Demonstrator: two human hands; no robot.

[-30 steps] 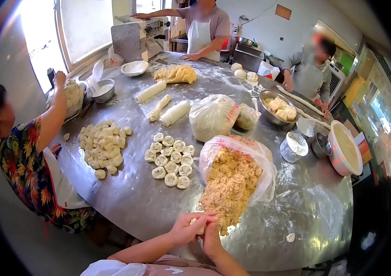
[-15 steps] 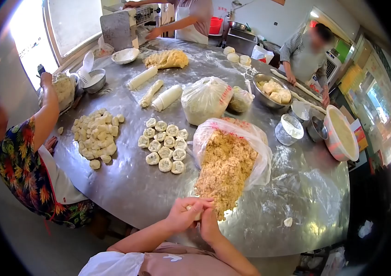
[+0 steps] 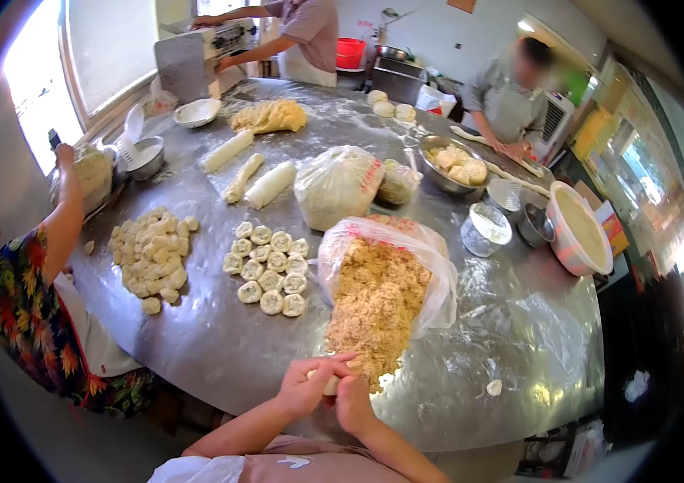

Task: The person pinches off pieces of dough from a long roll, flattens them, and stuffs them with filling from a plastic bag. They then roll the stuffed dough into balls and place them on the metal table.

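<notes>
At the table's front edge, my left hand (image 3: 305, 388) holds a small pale dough ball (image 3: 329, 381), its fingers wrapped round it. My right hand (image 3: 355, 398) presses on the same dough from the right, fingers closed. Just beyond both hands, crumbly brown filling (image 3: 381, 302) spills from an open plastic bag (image 3: 438, 282). Rows of filled round dough pieces (image 3: 271, 266) lie to the left of the bag. Farther left is a heap of small dough lumps (image 3: 149, 253).
A person's arm (image 3: 64, 209) is at the left, by a bag. Two more people (image 3: 306, 36) (image 3: 511, 101) work across the metal table (image 3: 221, 354). Dough rolls (image 3: 269, 185), a tied bag (image 3: 334, 185), a steel bowl (image 3: 448, 183), a flour tin (image 3: 485, 232) and a large tub (image 3: 579, 229) stand around.
The view has shifted, so the table's contents appear farther left. My fingers have moved around the dough, and more of it shows. The person at the far right has moved both hands closer together.
</notes>
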